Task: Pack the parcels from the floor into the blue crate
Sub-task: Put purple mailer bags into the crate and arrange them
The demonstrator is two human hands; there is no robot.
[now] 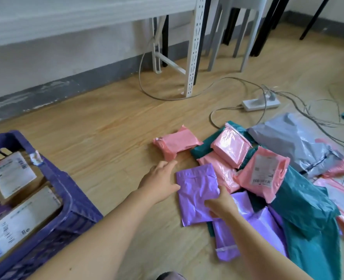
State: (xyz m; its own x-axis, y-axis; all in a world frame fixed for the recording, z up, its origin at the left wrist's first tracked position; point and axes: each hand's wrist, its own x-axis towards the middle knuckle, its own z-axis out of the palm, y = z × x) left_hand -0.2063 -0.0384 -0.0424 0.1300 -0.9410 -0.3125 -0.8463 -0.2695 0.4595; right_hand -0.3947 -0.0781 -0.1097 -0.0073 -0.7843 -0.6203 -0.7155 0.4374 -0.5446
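On floor (116,142) | purple parcel (197,190) flat, long axis away | right hand (221,205) grips

Crate (74,215): 8 o'clock, on the floor (106,138); two boxes (13,174) in it.
Pile (300,195): 4 o'clock, parcels overlapping on the floor.
Front parcel (197,190): pile's left edge, atop others.
Lone parcel (177,146): centre, just left of pile.
Power strip (261,103): 2 o'clock, behind pile.
Rack leg (193,57): 12 o'clock, farthest back.
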